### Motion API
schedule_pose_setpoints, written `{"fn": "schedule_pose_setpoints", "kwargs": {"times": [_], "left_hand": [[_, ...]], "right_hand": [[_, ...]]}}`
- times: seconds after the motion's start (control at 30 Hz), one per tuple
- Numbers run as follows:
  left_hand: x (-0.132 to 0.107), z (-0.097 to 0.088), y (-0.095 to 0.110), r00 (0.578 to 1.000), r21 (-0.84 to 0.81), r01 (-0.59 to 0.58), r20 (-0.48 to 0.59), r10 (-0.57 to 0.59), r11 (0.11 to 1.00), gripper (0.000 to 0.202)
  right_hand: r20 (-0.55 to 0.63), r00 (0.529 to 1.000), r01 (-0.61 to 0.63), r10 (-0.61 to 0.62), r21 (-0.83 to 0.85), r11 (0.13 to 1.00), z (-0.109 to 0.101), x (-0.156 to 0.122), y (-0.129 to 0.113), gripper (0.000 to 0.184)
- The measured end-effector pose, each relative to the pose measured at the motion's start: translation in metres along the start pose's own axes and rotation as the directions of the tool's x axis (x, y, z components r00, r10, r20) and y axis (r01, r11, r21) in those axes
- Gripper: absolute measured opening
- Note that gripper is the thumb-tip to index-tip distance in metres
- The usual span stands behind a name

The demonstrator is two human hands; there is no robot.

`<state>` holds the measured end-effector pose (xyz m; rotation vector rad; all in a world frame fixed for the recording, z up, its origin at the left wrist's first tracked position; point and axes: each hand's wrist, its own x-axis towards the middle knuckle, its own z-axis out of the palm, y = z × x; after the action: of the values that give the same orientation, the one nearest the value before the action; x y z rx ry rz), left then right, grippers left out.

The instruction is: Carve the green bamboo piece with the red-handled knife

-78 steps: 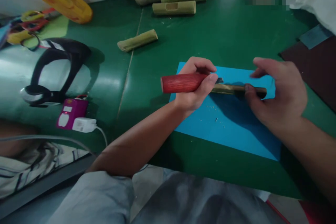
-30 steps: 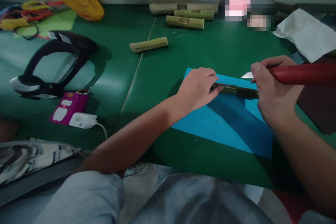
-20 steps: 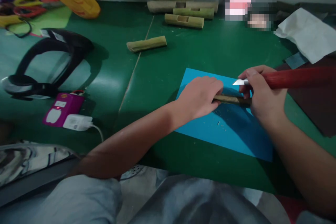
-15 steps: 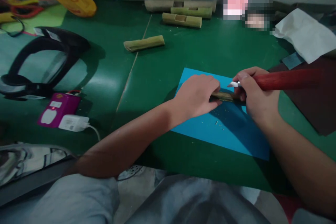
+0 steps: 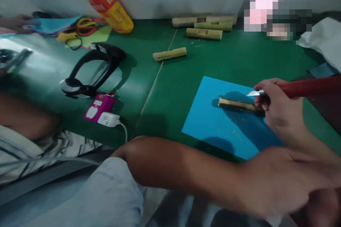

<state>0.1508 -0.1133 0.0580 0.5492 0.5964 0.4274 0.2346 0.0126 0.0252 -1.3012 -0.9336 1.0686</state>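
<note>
My right hand [image 5: 286, 110] is closed around a carving knife [image 5: 311, 87] with a red handle, its short pale blade pointing left. Below the blade a bamboo piece [image 5: 236, 105] lies on a blue sheet [image 5: 198, 113], and its right end is hidden at my right fingers. Small shavings are scattered over the sheet. Low at the right, my left hand [image 5: 277, 184] crosses in front of my right forearm, blurred by motion. Its fingers run off towards the dark lower right corner, so I cannot make out whether it holds anything.
Several cut bamboo pieces [image 5: 204, 34] lie along the wall, and a single one [image 5: 169, 54] sits nearer. To the left are a black headset [image 5: 112, 53], a purple box [image 5: 102, 104] with a white charger [image 5: 108, 118], a drink bottle [image 5: 117, 14] and scissors [image 5: 86, 25]. Another person's hand [image 5: 16, 24] shows far left.
My left hand has let go of the bamboo piece and swung down and right across my body. The bamboo piece now shows on the sheet. The view has turned left.
</note>
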Motion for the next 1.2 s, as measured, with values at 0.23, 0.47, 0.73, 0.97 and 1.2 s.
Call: {"fn": "schedule_pose_setpoints", "kwargs": {"times": [0.23,0.47,0.73,0.97,1.2], "left_hand": [[-0.032,-0.033,0.078,0.977,-0.108,-0.213,-0.013,0.213,0.971,0.057],[-0.038,-0.033,0.082,0.959,-0.242,-0.265,-0.167,0.229,0.933,0.072],[-0.035,-0.039,0.076,0.905,-0.104,-0.324,-0.324,0.276,0.940,0.036],[-0.038,-0.045,0.074,0.870,0.222,-0.294,-0.342,0.357,0.930,0.041],[-0.034,-0.046,0.077,0.961,-0.075,-0.273,-0.058,0.269,0.959,0.063]], "right_hand": [[0.064,0.994,-0.079,0.086,-0.106,0.991,-0.001,-0.014,-0.016,0.025],[0.086,0.987,-0.129,0.139,-0.116,0.985,0.000,-0.012,-0.017,0.022],[0.098,0.990,-0.088,0.098,-0.100,0.991,0.002,-0.010,-0.014,0.028],[0.086,0.993,-0.074,0.080,-0.072,0.995,0.003,-0.011,-0.014,0.021],[0.105,0.985,-0.122,0.138,-0.142,0.982,0.001,-0.013,-0.017,0.024]]}}
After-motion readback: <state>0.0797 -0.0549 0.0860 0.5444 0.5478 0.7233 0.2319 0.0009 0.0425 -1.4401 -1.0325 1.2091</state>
